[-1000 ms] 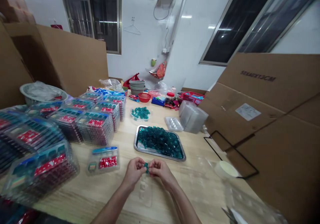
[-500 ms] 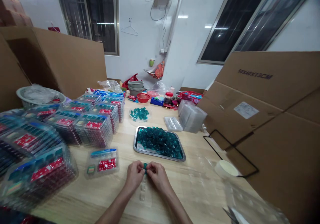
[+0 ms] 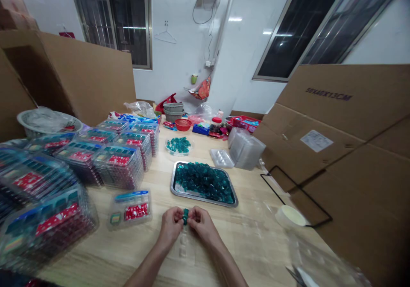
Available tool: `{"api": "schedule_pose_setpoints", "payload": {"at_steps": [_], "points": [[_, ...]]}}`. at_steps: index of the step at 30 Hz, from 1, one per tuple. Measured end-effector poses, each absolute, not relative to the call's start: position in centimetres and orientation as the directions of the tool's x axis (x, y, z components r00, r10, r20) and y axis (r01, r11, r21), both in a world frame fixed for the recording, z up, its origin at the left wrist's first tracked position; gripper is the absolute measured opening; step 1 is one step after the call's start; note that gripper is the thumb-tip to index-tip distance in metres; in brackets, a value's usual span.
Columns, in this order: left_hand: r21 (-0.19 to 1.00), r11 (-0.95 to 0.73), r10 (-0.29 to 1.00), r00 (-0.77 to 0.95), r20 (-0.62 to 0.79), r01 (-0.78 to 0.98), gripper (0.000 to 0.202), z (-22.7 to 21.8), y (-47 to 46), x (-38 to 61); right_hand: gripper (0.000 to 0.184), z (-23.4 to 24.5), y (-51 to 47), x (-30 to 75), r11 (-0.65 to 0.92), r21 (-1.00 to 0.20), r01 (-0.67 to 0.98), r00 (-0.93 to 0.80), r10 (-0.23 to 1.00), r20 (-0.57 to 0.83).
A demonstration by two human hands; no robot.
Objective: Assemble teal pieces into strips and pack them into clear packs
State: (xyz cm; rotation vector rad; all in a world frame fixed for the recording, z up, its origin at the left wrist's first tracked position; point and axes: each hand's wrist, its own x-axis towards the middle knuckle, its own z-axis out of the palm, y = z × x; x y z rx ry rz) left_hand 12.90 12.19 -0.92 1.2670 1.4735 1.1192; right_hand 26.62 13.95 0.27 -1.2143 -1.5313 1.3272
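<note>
Fingers: your left hand (image 3: 171, 226) and right hand (image 3: 202, 225) pressed together, fingertips pinching a small teal piece (image 3: 185, 216).
Piece: between your fingertips, above a clear plastic tray (image 3: 186, 247).
Around: beyond your fingers, a steel tray (image 3: 198, 200) heaped with teal pieces (image 3: 203, 182); left, stacked plastic packs (image 3: 119, 167); right, a tape roll (image 3: 290, 216).
Surface: wooden table (image 3: 96, 253).
Room: cardboard sheets (image 3: 346, 180), barred window (image 3: 131, 22).
</note>
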Motion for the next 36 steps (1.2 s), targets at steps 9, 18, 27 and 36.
{"api": "schedule_pose_setpoints", "payload": {"at_steps": [9,18,27,36], "points": [[0.950,0.088,0.992,-0.114,-0.056,0.300,0.019,-0.6,12.3,13.1,0.009,-0.3,14.2,26.9,0.117,-0.921,0.372,-0.257,0.966,0.019],[0.889,0.065,0.991,-0.132,-0.005,0.454,0.006,-0.3,12.2,13.0,0.015,0.8,13.8,26.2,0.221,-0.741,0.634,-0.220,0.970,0.101],[0.921,0.141,0.988,-0.105,-0.110,0.363,0.011,-0.5,12.2,12.7,0.023,2.7,12.2,26.6,0.432,-0.771,0.467,-0.412,0.878,0.242],[0.951,0.063,0.997,-0.057,-0.048,0.303,0.013,-1.2,12.0,12.8,0.022,1.7,12.9,26.7,0.484,-0.743,0.462,-0.445,0.851,0.278]]}}
